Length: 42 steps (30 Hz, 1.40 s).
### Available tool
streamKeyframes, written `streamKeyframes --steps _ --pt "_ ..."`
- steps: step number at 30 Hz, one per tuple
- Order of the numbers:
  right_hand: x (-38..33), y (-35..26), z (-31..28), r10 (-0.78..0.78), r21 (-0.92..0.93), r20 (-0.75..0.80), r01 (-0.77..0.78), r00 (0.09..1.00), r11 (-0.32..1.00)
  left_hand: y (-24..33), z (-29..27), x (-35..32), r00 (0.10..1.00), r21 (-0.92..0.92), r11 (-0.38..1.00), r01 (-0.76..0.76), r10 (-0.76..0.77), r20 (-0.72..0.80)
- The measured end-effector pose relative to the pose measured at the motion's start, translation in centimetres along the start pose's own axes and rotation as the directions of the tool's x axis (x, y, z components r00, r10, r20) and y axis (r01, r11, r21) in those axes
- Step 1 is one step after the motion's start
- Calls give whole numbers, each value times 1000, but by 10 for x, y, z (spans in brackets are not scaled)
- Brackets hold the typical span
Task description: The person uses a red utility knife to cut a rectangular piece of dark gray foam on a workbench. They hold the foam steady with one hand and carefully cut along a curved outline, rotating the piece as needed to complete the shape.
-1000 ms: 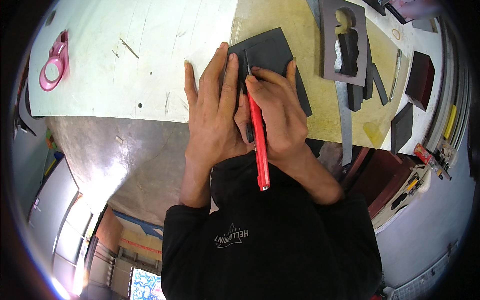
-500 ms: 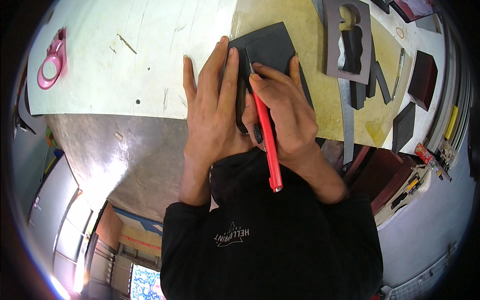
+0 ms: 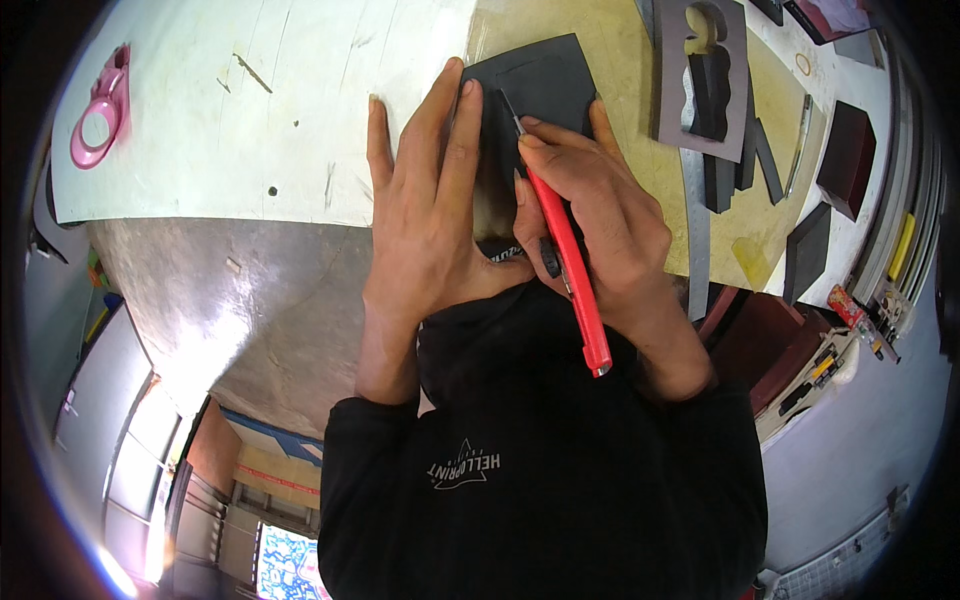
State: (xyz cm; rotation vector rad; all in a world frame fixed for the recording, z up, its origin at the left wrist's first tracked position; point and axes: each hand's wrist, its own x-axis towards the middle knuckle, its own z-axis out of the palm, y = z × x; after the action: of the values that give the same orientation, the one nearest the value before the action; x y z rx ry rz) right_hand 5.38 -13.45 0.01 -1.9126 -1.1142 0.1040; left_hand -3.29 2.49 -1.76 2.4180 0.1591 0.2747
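1. The black sheet (image 3: 555, 80) lies on the yellowish mat (image 3: 628, 75), at its left side, beside the white tabletop (image 3: 200, 120).
2. The left hand (image 3: 425, 225) is spread flat, palm down, with its forefinger along the sheet's left edge and its thumb stretched out to the right. It grips nothing.
3. The right hand (image 3: 615, 215) holds a red cutter (image 3: 567, 250) much like a pen, its fingers closed narrowly about the front of the handle.
4. The cutter slants, its blade pointing up and left over the sheet and its butt toward the black shirt (image 3: 560, 460). The tip seems to touch the sheet, though how deep it goes I cannot tell.
5. A faint line runs near the sheet's far edge.
6. Right of the sheet, well apart, lies a grey block (image 3: 670, 110) with a shaped cut-out; a ruler (image 3: 697, 250) extends from beneath it past the table edge.
7. Dark strips (image 3: 768, 165) lie beside the block, with a dark box (image 3: 848, 155) farther right.
8. A pink tape dispenser (image 3: 118, 95) sits far left.
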Motion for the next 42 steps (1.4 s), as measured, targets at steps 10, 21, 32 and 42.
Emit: streamKeyframes --steps 10,21,32,42 --pt "7 6 -16 -19 -6 62 19 998 1000 -5 -5 2 999 -4 1000 -12 13 53" --pt "9 12 -27 -38 12 120 37 992 999 -12 -5 3 997 34 997 -66 64 48" --pt "10 13 -32 -32 43 116 28 993 999 -11 -7 4 998 19 998 -52 51 46" --pt "3 6 -24 13 63 46 -16 999 998 -10 -5 2 998 26 998 -60 60 21"
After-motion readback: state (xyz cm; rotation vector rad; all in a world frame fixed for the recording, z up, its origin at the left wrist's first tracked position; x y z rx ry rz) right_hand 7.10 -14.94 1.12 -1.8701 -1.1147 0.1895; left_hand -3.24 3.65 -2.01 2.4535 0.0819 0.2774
